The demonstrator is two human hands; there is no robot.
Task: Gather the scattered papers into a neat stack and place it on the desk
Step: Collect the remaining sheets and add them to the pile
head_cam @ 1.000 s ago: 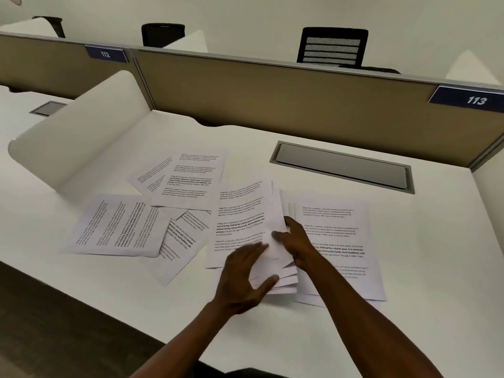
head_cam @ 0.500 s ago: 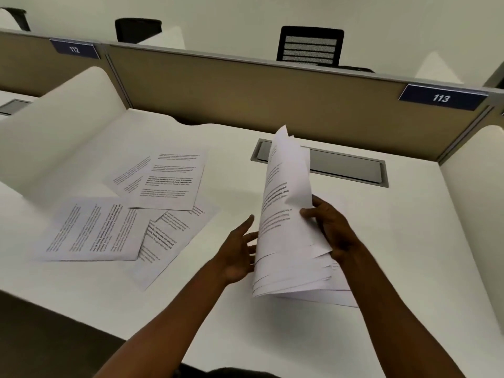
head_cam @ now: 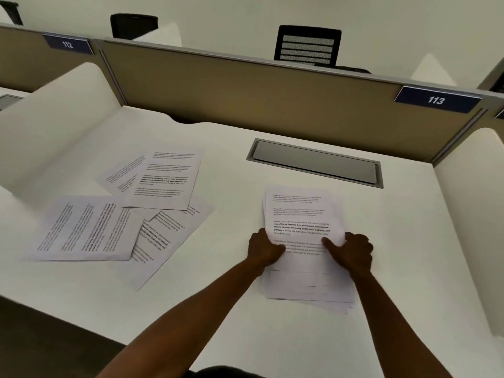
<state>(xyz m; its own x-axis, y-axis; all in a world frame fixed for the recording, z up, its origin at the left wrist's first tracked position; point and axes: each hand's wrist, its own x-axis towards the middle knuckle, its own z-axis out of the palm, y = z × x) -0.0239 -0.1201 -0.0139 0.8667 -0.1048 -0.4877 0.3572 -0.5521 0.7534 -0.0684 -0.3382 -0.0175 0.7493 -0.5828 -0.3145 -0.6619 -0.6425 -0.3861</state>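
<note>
Both hands gripped the partial stack point(head_cam: 302, 241) just in front of the grey cable hatch point(head_cam: 316, 162): the left hand point(head_cam: 263, 249) and right hand point(head_cam: 354, 251) had fingers curled over its side edges, thumbs on top. Its near edges were ragged, so squaring them by tapping seemed wise. The loose sheets point(head_cam: 122, 214) lay well left of the hatch, with bare surface point(head_cam: 231, 241) between.

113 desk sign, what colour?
The 113 sign is dark navy blue with white numerals, clearest in the head view.
</note>
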